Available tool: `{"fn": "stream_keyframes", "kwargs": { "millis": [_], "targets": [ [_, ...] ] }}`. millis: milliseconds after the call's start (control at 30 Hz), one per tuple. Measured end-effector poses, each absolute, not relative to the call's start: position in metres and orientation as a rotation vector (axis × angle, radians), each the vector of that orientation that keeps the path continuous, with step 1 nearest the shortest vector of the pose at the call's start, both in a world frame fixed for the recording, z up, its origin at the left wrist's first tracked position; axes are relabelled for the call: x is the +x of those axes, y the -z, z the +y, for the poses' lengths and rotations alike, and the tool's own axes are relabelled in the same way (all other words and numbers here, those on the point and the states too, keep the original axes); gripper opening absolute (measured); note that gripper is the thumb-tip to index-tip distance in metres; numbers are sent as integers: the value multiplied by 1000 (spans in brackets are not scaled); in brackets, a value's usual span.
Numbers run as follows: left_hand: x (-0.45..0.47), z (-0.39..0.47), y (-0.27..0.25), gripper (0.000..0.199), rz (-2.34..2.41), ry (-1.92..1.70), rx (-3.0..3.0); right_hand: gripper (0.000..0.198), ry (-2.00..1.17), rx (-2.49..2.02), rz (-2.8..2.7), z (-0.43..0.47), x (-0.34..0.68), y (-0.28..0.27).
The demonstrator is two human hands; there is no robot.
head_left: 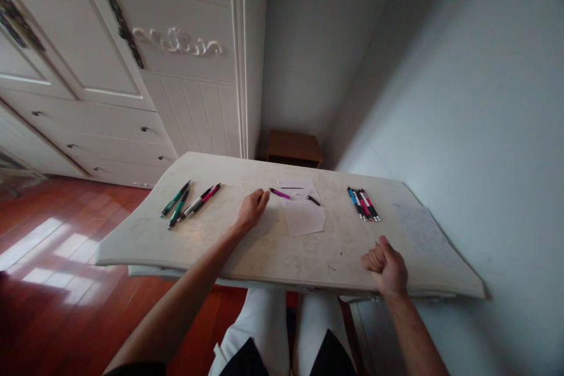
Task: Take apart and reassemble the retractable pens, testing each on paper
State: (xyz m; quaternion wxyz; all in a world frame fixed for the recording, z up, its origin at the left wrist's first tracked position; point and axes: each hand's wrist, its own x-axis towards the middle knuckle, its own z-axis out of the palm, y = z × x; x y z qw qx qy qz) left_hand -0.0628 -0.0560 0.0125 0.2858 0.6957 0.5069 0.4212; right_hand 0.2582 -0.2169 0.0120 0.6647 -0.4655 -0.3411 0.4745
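Observation:
My left hand (pixel 254 208) is closed and rests over the table just left of a purple pen barrel (pixel 281 194). Its fingertips come close to the barrel's end; whether they touch it, or hide anything, I cannot tell. Right of the barrel lie a short black pen part (pixel 314 200) and a thin dark refill (pixel 292 188), which sits on a paper sheet (pixel 304 220) made of white pieces. My right hand (pixel 388 267) is curled closed above the table's near right side. A tiny dark tip shows at its fingers, too small to name.
On the left lie green pens (pixel 178 205) beside dark, white and pink pens (pixel 200 202). A row of several click pens (pixel 363 204) lies on the right. The white table (pixel 255 252) has a wall (pixel 462 129) to its right and a white cabinet (pixel 198 100) behind.

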Motion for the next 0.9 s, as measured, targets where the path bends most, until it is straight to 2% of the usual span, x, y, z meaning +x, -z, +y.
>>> {"fn": "stream_keyframes", "kwargs": {
  "millis": [133, 300, 533, 667, 800, 900],
  "targets": [
    [-48, -42, -13, 16, 1404, -1116, 2123, 62, -1055, -1090, -819, -216, 256, -10],
    [-44, -30, -11, 21, 1185, -1031, 2556, 62, -1079, -1137, -906, -215, 258, -9],
    [-45, -25, -7, 22, 1221, -842, 2623, 61, -1133, -1214, -1134, -187, 247, -20],
    [-43, -25, -8, 20, 1269, -882, 2594, 57, -950, -1264, -1360, -142, 225, -33],
    [-42, -25, -9, 16, 1248, -872, 2592, 48, -581, -1302, -1684, -88, 204, -41],
    [-42, -24, -9, 15, 1239, -869, 2550, 28, -375, -1318, -1965, -52, 194, -43]
  ]
}}
